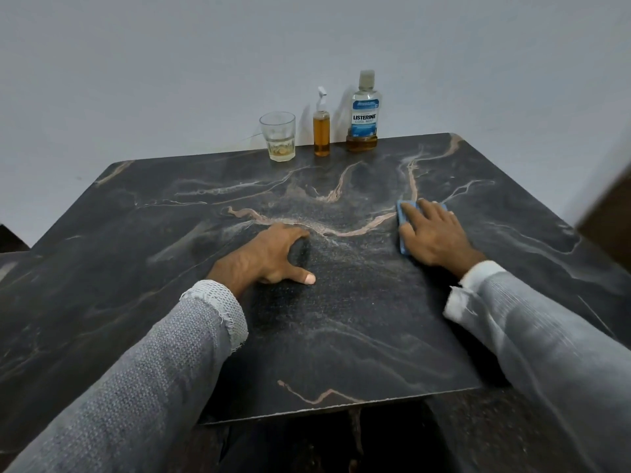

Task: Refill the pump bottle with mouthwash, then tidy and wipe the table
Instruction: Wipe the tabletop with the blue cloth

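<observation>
- The right hand point(435, 233) lies flat, fingers spread, pressing a folded blue cleaning cloth point(404, 230) onto the dark marble-patterned tabletop point(341, 336); it presses the cloth rather than gripping it.
- The left hand point(273, 256) rests empty and open on the tabletop, just left of the cloth, fingers curled down and thumb out, bracing.
- Judged from this, the step in hand is the wiping; the bottles already stand tidied at the back.
- To wipe well: keep the palm flat so the whole cloth bears on the surface, sweep in overlapping passes from the cloth's place toward the near edge, then cover the left half, which the left hand must vacate.
- Stop each far-going stroke short of the three vessels, or lift them one by one; a careless push could topple the slim bottle.
- Beyond the cloth, at the far edge by the pale wall point(170, 63), stand, right to left: a clear plastic mouthwash bottle with a blue label point(363, 112), amber liquid only at its base; a slim clear pump bottle with a white pump head point(321, 131), amber nearly to its shoulder; a clear faceted drinking glass point(277, 135) with a little yellowish liquid.
- Count: two hands, one cloth, one mouthwash bottle, one pump bottle, one glass.
- Two grey knitted sleeves point(153, 363) cover the forearms.
</observation>
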Demonstrator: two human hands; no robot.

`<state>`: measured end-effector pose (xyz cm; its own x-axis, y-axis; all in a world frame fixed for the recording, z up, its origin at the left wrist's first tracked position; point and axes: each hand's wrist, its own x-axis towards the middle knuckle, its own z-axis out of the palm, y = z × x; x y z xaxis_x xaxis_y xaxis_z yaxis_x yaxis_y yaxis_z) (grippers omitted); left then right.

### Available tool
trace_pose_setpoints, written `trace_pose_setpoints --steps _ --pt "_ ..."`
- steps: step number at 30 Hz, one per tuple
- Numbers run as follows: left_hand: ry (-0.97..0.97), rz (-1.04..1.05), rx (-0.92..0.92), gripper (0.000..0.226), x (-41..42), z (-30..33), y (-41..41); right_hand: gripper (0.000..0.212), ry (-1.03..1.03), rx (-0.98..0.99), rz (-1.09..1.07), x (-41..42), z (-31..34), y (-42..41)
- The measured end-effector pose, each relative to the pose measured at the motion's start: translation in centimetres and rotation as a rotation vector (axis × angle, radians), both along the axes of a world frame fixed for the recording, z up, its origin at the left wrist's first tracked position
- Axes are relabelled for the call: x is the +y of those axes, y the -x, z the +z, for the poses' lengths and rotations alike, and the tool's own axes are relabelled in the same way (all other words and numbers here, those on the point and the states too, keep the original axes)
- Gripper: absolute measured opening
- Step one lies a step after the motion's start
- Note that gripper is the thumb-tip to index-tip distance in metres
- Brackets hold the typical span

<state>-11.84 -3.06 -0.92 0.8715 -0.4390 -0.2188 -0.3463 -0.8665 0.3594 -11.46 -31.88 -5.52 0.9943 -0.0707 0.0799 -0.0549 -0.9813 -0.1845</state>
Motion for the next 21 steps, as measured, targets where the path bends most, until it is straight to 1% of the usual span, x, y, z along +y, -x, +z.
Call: trace_pose_setpoints --steps 3,6,10,14,17,21 --pt "-0.057 0.000 0.028 0.088 -0.3 0.3 -0.2 0.053 -0.004 0.045 -0.027 2.0 0.2 -2.7" --pt "-0.117 0.030 0.050 0.096 -0.7 0.8 -0.3 0.057 0.011 0.075 0.043 5.0 0.3 -3.6" --pt "-0.179 0.041 0.058 0.102 -1.2 1.2 -0.5 0.057 0.008 0.068 0.222 8.0 0.0 -1.3" --pt "-0.185 0.035 0.070 0.102 -1.1 1.2 -0.5 0.056 0.030 0.007 0.310 6.8 -0.5 2.6" --pt "-0.190 0.026 0.066 0.101 -1.0 1.2 -0.7 0.057 0.049 0.009 0.267 4.3 -0.4 3.3" --pt "-0.216 0.000 0.058 0.102 -1.1 1.2 -0.8 0.056 0.026 0.021 0.095 0.9 0.0 -0.2"
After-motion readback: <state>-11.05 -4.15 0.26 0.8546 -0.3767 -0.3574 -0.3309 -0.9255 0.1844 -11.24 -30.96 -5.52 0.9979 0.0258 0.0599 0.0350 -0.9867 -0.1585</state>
